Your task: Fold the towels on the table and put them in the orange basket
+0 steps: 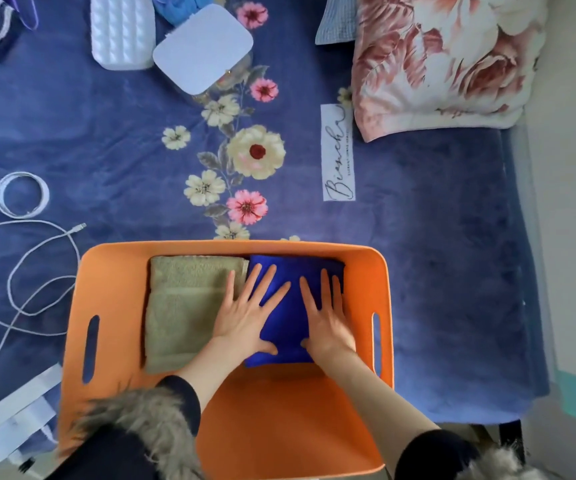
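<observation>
Both hands, left hand [245, 318] and right hand [328, 318], press flat on blue towel [291, 271].

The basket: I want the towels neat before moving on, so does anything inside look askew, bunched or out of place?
Nothing stands out. In the orange basket the folded beige towel and the folded blue towel lie flat side by side. The left hand and right hand press flat on the blue one.
</observation>
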Demonstrator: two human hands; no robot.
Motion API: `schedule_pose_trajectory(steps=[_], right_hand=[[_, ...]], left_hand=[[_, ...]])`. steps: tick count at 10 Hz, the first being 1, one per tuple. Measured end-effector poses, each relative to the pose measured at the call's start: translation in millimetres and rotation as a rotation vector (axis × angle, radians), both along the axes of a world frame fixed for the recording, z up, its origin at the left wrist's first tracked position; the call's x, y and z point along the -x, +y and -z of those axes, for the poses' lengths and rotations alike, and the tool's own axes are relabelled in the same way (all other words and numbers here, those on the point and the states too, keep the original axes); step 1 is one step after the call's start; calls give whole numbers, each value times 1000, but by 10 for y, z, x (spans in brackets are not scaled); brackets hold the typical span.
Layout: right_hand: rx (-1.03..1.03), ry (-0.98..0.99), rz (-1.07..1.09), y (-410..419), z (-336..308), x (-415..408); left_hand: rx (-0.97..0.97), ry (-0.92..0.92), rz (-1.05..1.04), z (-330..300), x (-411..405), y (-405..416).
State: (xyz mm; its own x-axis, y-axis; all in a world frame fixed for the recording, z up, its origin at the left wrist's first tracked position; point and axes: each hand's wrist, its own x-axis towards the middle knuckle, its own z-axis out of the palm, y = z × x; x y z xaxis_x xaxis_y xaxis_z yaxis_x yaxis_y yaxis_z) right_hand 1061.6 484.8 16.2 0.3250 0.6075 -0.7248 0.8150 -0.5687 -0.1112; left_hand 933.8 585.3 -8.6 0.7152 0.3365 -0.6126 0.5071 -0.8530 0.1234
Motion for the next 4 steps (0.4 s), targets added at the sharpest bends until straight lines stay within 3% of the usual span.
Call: schedule_pose_trajectory(steps=[3,4], right_hand=[[-56,144,91,106,144,-153],[-215,353,399,172,-118,-244]], left_hand=[[8,-23,-20,299,-81,81],[8,9,-12,286,-100,53]])
